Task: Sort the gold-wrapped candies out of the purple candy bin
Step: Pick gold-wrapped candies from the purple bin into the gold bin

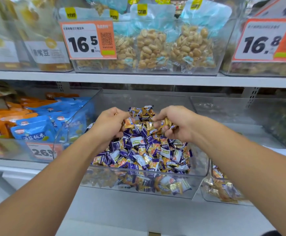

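Note:
A clear plastic bin (138, 173) on the lower shelf holds a heap of purple-wrapped candies (138, 150) mixed with gold-wrapped ones. Both of my hands are inside it, over the back of the heap. My left hand (108, 123) is curled round gold-wrapped candies (128, 123) that show at its fingertips. My right hand (174, 123) grips another small bunch of gold-wrapped candies (166, 122). A mound of gold and purple candies (144, 111) rises between the two hands.
To the right stands a second clear bin (222, 189) with gold-wrapped candies. To the left, a bin of blue and orange packets (35, 126) carries a price tag. The shelf above (138, 79) holds bagged peanuts (152, 48) and orange price tags.

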{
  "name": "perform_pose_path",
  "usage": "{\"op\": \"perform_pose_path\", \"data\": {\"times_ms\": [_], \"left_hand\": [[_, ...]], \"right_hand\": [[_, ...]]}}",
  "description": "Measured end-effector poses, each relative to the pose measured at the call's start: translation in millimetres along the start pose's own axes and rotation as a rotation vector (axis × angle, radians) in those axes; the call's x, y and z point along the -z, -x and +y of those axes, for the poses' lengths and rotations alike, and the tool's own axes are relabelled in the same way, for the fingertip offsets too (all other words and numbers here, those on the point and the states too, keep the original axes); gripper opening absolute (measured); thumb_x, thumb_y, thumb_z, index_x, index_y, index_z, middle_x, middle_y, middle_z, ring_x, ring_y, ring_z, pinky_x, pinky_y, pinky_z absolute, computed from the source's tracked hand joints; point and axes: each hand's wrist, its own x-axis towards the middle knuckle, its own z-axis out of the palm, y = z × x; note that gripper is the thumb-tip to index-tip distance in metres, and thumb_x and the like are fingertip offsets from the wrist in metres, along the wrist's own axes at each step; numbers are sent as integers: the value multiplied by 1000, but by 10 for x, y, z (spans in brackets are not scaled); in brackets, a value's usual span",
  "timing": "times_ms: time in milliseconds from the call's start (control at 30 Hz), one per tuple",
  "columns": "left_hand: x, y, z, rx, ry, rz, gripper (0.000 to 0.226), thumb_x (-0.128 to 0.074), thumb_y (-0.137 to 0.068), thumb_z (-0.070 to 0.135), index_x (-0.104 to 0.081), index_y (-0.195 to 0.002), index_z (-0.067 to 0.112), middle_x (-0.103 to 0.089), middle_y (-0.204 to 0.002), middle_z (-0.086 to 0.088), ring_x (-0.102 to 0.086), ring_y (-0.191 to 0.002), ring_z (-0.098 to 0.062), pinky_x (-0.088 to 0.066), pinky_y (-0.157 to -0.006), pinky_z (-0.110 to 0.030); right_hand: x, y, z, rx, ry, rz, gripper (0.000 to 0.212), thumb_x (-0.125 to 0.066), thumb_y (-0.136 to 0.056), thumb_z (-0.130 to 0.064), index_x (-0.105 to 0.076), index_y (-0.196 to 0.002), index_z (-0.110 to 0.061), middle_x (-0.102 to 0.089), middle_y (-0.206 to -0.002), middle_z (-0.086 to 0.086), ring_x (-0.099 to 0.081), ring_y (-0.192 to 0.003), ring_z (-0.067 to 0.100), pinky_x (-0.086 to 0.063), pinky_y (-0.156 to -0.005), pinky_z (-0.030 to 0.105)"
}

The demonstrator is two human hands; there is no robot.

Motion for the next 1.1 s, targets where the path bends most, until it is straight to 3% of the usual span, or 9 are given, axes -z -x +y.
{"op": "perform_pose_path", "data": {"times_ms": [100,167,267,367,567,733,867,967,1100], "left_hand": [[3,11,-5,-3,-32,32,14,-58,-96,17,-51,-83,16,-59,-82,-20,-47,-56,-14,-33,-37,-21],[1,23,-7,-33,-88,52,14,-56,-96,16,-50,-84,17,-57,-70,-9,-49,-55,-17,-36,-37,-24],[-16,96,-12,-140,-268,17,11,-59,-98,24,-53,-93,15,-59,-70,-5,-55,-49,-12,-49,-42,-29],[-24,153,9,-241,-403,6,15,-62,-96,32,-58,-97,18,-61,-69,-5,-57,-43,-7,-51,-43,-28],[-14,177,18,-257,-415,-7,19,-74,-87,30,-61,-96,19,-70,-77,-10,-69,-57,-21,-59,-50,-37],[19,172,12,-301,-509,-17,19,-76,-85,31,-63,-96,22,-69,-71,-3,-61,-46,-6,-50,-43,-25],[15,170,38,-343,-542,2,19,-75,-84,38,-65,-94,25,-67,-85,8,-56,-47,-10,-45,-45,-22],[-85,221,185,-421,-534,-46,18,-76,-81,43,-66,-90,31,-63,-81,16,-50,-52,-3,-40,-52,-22],[-532,402,552,-556,-515,-284,21,-77,-80,44,-66,-93,32,-68,-86,6,-53,-54,-8,-45,-55,-23]], "right_hand": [[-18,-71,-34,47,38,36,25,-53,-100,-25,-61,-81,-11,-54,-70,4,-40,-42,9,-37,-35,17],[4,-108,-40,220,351,131,38,-53,-102,-37,-61,-76,-10,-57,-66,5,-49,-45,16,-45,-41,22],[46,-122,-32,506,1253,213,37,-55,-99,-43,-64,-125,-18,-71,-108,9,-68,-92,29,-57,-78,40],[-53,-93,44,362,1557,-3,61,-63,-96,-41,-37,-148,-24,-58,-134,8,-57,-117,31,-50,-92,44],[-118,-160,92,420,1528,-39,32,-48,-104,-28,-47,-136,-21,-59,-120,9,-52,-98,29,-44,-76,38],[-46,-96,63,505,1471,27,16,-45,-104,-18,-54,-117,-15,-56,-87,6,-54,-82,30,-43,-61,36],[109,227,-99,392,1029,-184,31,-38,-108,-34,-54,-95,-12,-51,-65,6,-46,-49,19,-38,-39,22],[446,592,-170,294,754,-295,36,-37,-107,-40,-56,-96,-11,-45,-60,5,-39,-43,16,-32,-37,19],[1160,752,-77,158,680,-115,35,-39,-107,-39,-57,-98,-12,-46,-61,5,-40,-44,15,-29,-37,17]]}}
